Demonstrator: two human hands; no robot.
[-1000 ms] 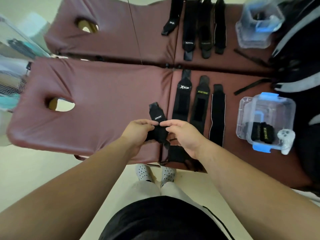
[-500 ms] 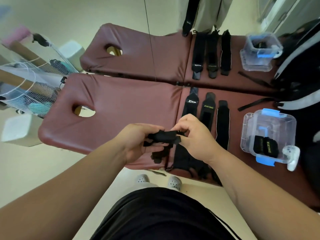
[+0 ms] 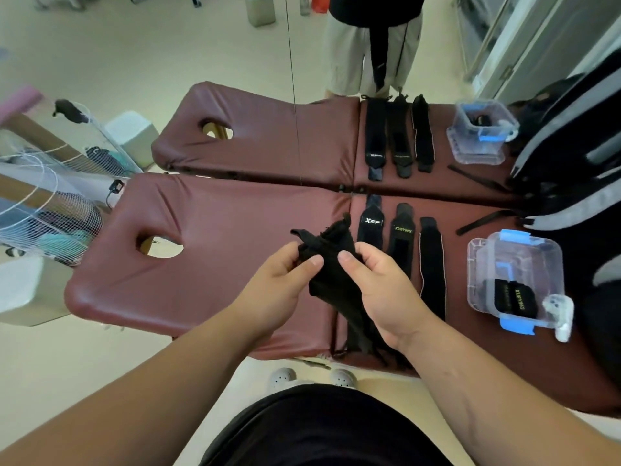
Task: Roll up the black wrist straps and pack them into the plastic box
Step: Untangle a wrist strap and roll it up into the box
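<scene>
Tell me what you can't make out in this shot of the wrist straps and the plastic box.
All in the head view:
- Held strap: the left hand and right hand cover parts of it; rolled or just bunched, unclear.
- Near plastic box: one rolled strap shows; cloudy walls hide any others.
- Far box: contents too small.
- Backpack: cut off by the right edge.

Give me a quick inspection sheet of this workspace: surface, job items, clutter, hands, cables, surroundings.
Surface: maroon padded table, a second one behind it.
Job's things: held strap unrolled; three flat straps beside it; plastic box open, a rolled strap inside.
Clutter: white object by the box; loose thin strap.
Grippers: left hand and right hand both pinch the held strap.
Cables: thin line hanging.
Surroundings: another person standing; second box; mesh rack.
</scene>
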